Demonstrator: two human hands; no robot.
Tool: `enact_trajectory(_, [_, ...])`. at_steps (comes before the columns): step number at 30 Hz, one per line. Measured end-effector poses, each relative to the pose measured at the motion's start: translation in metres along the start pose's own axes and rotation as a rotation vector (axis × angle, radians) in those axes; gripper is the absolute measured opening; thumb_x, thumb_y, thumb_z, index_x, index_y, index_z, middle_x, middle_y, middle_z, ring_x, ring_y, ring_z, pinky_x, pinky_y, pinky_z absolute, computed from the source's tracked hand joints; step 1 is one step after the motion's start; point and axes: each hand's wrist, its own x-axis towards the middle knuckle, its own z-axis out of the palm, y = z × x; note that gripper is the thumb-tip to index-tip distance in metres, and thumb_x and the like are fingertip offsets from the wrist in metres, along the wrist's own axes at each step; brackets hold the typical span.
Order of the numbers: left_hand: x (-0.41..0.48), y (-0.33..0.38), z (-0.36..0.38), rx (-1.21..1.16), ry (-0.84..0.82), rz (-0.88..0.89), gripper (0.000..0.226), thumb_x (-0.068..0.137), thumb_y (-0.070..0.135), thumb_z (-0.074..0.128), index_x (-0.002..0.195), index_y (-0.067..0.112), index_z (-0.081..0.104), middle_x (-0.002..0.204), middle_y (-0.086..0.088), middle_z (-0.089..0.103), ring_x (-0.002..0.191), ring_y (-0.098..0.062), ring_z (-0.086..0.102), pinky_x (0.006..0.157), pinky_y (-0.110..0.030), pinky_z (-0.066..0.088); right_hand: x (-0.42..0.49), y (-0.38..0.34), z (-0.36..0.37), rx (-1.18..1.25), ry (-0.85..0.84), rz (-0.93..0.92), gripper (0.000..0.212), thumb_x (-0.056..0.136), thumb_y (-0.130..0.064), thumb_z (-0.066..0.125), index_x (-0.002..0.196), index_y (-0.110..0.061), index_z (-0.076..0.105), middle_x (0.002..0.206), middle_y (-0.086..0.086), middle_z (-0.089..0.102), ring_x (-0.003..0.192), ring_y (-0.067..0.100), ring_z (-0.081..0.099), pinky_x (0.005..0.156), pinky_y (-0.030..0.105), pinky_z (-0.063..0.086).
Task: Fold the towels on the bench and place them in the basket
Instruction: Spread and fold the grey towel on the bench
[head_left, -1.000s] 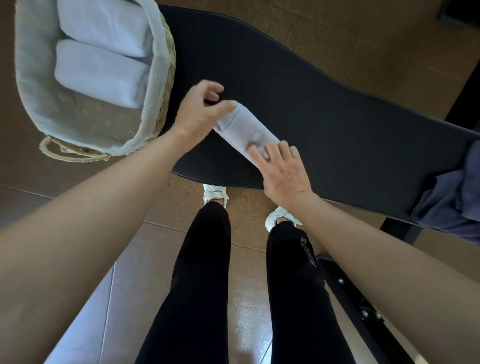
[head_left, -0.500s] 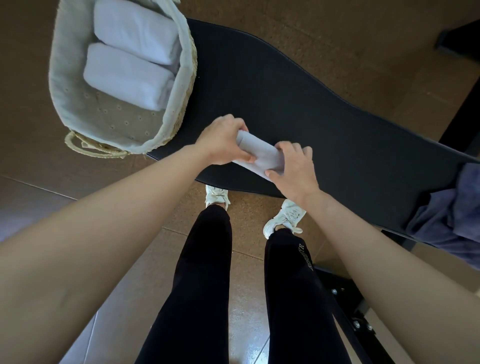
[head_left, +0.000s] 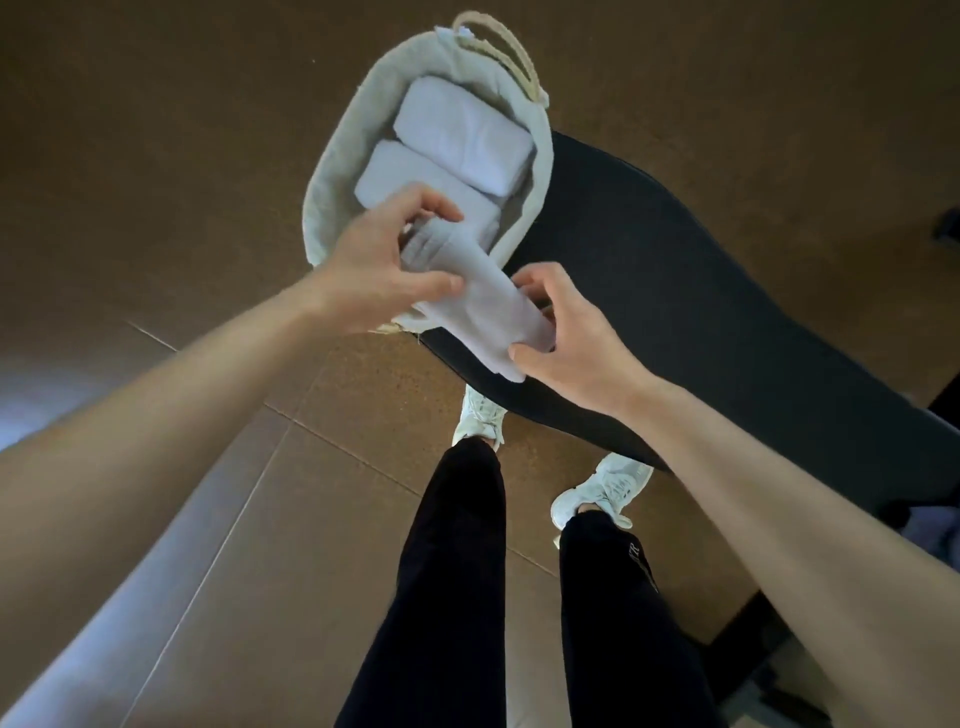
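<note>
Left side: wicker basket (head_left: 324, 208) with pale fabric liner, rope handle at the far end, sits at the left end of the bench; can't tell if it rests on it or just beside it. Two folded white towels inside, side by side and touching: far towel (head_left: 462, 135), near towel (head_left: 400, 174). Near half of the basket floor mostly hidden by the hands.

Left hand (head_left: 374, 270): fingers curled round the upper end of the rolled towel (head_left: 483, 312), thumb lying across it, firm hold. The towel is off the bench, held in the air on a slant, its upper end over the basket's near part, its lower end over the bench edge.

Right hand (head_left: 566, 343): thumb and curled fingers pinch the towel's lower end.

Black padded bench (head_left: 701, 291) runs off to the right, nothing on the stretch in view. Sliver of bluish cloth (head_left: 935, 530) at the far right edge, too cut off to say if it's a towel.

Progress, my read: two towels done, third folded and at the drop-in stage, not yet released. Left: lower it beside the near towel, then check that right-edge cloth for more.

Bottom: person's black trousers, white sneakers on brown tile.
</note>
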Motion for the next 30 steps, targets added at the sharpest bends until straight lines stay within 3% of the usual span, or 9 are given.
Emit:
enact_trajectory(2, [0.005,-0.008,-0.029,0.007,0.058,-0.002,0.05,0.082,0.025,0.082,0.125,0.033,0.059,0.11,0.005,0.058,0.094,-0.009,0.059,0.086,-0.03,0.053,0.026,-0.025,0.004,-0.05,-0.016,-0.104,0.067,0.089,-0.015,0.068,0.145,-0.035,0.037,0.127,-0.016,0.047,0.111,0.005,0.052,0.095,0.03,0.05])
enact_trajectory(5, [0.018,-0.027,-0.062,0.099,0.094,-0.019,0.045,0.086,0.021,0.08,0.126,0.032,0.063,0.116,0.012,0.059,0.107,-0.01,0.058,0.098,-0.034,0.05,0.071,-0.047,0.014,-0.164,-0.078,-0.155,0.071,0.085,-0.016,0.059,0.147,-0.041,0.035,0.13,0.0,0.05,0.111,0.022,0.055,0.097,0.043,0.05])
enact_trajectory(8, [0.034,-0.051,-0.077,0.314,0.072,-0.029,0.041,0.089,0.026,0.077,0.127,0.033,0.065,0.122,0.004,0.058,0.117,-0.018,0.055,0.102,-0.039,0.046,0.11,-0.058,0.028,-0.286,-0.17,-0.14,0.072,0.082,-0.015,0.06,0.146,-0.039,0.036,0.128,0.006,0.055,0.105,0.025,0.058,0.093,0.047,0.051])
enact_trajectory(13, [0.053,-0.067,-0.073,0.72,-0.142,0.075,0.045,0.088,0.036,0.076,0.131,0.034,0.062,0.121,-0.006,0.056,0.108,-0.031,0.059,0.09,-0.051,0.05,0.143,-0.054,0.039,-0.425,-0.258,-0.093,0.069,0.086,-0.006,0.065,0.148,-0.027,0.042,0.132,0.003,0.06,0.113,0.025,0.06,0.084,0.027,0.038])
enact_trajectory(19, [0.072,-0.064,-0.064,0.97,-0.287,0.171,0.049,0.083,0.035,0.081,0.127,0.026,0.062,0.118,-0.01,0.056,0.093,-0.039,0.063,0.07,-0.042,0.048,0.153,-0.048,0.048,-0.584,-0.293,-0.058,0.07,0.086,-0.015,0.07,0.149,-0.029,0.042,0.126,0.008,0.066,0.113,0.033,0.062,0.095,0.044,0.051])
enact_trajectory(23, [0.074,-0.072,-0.059,1.181,-0.257,0.273,0.055,0.083,0.048,0.077,0.126,0.022,0.055,0.117,-0.009,0.055,0.092,-0.036,0.065,0.061,-0.038,0.043,0.152,-0.046,0.058,-0.756,-0.25,-0.115,0.068,0.09,-0.017,0.07,0.148,-0.029,0.037,0.119,0.013,0.063,0.105,0.039,0.064,0.088,0.047,0.053])
enact_trajectory(27, [0.077,-0.085,-0.052,1.362,-0.131,0.479,0.06,0.076,0.056,0.079,0.116,0.016,0.058,0.113,-0.012,0.059,0.107,-0.034,0.053,0.088,-0.043,0.046,0.145,-0.042,0.064,-0.947,-0.127,-0.146,0.062,0.089,-0.026,0.073,0.142,-0.027,0.042,0.112,0.012,0.056,0.089,0.038,0.066,0.068,0.04,0.043])
enact_trajectory(30, [0.077,-0.089,-0.059,1.345,-0.062,0.473,0.074,0.071,0.058,0.081,0.127,0.02,0.051,0.139,-0.014,0.045,0.134,-0.037,0.037,0.111,-0.048,0.03,0.138,-0.035,0.055,-1.105,0.026,-0.281,0.059,0.074,-0.04,0.081,0.123,-0.019,0.055,0.113,0.015,0.054,0.099,0.037,0.057,0.075,0.043,0.041])
